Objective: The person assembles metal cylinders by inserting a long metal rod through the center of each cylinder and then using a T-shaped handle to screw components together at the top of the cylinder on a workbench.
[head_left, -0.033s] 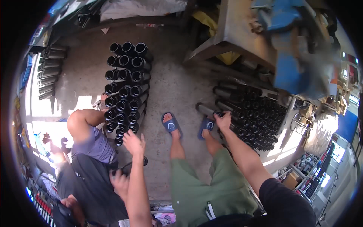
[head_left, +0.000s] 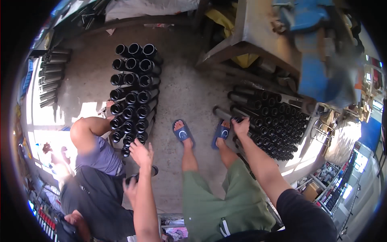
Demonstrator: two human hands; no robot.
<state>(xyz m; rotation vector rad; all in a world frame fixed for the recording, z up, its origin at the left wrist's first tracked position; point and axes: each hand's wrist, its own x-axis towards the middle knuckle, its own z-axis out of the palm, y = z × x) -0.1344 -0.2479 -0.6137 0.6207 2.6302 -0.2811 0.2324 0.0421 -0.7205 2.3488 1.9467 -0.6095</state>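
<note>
My right hand [head_left: 241, 127] is closed round the near end of a black tube [head_left: 225, 115], which lies slanted by my right sandal, beside a stack of similar black tubes [head_left: 274, 125]. On the left, my left hand [head_left: 140, 154] has its fingers apart, with no object visible in it. It is at the near end of a long row of black tubes [head_left: 131, 97], their open ends facing up. Whether its fingertips touch the closest tube, I cannot tell. Just below it, a co-worker's hand [head_left: 130, 192], blurred, is at another dark tube [head_left: 143, 176].
A co-worker in dark clothes [head_left: 100, 197] crouches at the left, close to my left forearm. A metal bench [head_left: 258, 32] with a blue machine part [head_left: 308, 60] stands at the upper right. More tubes [head_left: 52, 76] lie by the left wall. My sandals [head_left: 183, 133] are on the concrete floor.
My right hand and its tube have shifted slightly right. The co-worker's hand near my left forearm has moved a little. My left hand has hardly moved.
</note>
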